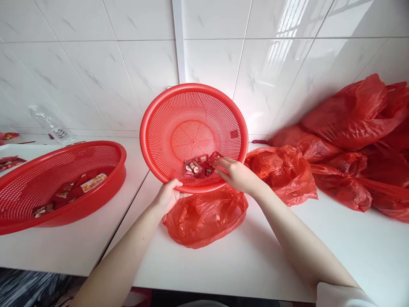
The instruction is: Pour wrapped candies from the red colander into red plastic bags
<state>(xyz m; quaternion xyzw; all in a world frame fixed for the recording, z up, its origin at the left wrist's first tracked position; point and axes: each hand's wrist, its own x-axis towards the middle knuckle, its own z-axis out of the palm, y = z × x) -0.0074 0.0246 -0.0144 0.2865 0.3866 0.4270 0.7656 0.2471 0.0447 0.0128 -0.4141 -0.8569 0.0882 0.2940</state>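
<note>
A round red plastic basket with perforated walls is tilted up towards me, its lower rim over an opened red plastic bag. My left hand is closed on the basket's lower left rim, thumb on top. Several small wrapped packets, mostly dark red, have gathered at the low side of the basket. My right hand reaches in over the right rim, its fingers apart and touching the packets' right side. One more dark red packet lies against the basket's right wall.
Another red basket holding packets stands at the left. To the right are a crumpled red bag and a pile of filled red bags. A clear plastic wrapper lies by the tiled wall. A seam crosses the white table.
</note>
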